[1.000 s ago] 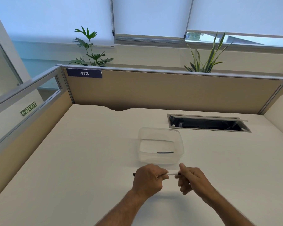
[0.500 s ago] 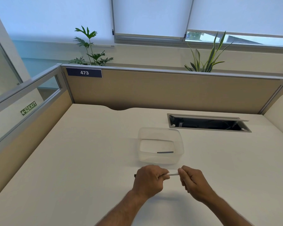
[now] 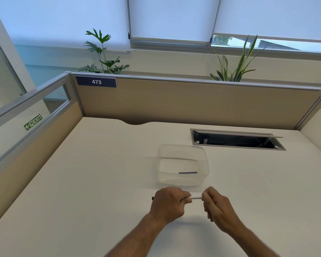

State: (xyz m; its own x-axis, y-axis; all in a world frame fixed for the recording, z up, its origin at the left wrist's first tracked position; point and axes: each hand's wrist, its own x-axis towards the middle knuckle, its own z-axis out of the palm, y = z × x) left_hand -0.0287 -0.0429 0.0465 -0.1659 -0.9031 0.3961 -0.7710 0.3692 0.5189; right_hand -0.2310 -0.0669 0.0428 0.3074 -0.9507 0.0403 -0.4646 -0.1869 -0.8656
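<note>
Pen sits just above the table before the clear tub, left hand and right hand each keeping a closed grip on one end, seemingly mid pull-apart; next comes a straight outward tug.

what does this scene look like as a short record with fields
left hand: grips one end of the white stick, dark tip showing past the fist
right hand: pinches the other end
stick position: level, over the desk, near side of the container
container: clear, open, on the desk, holds a short dark rod
behind right: open cable hatch
</note>
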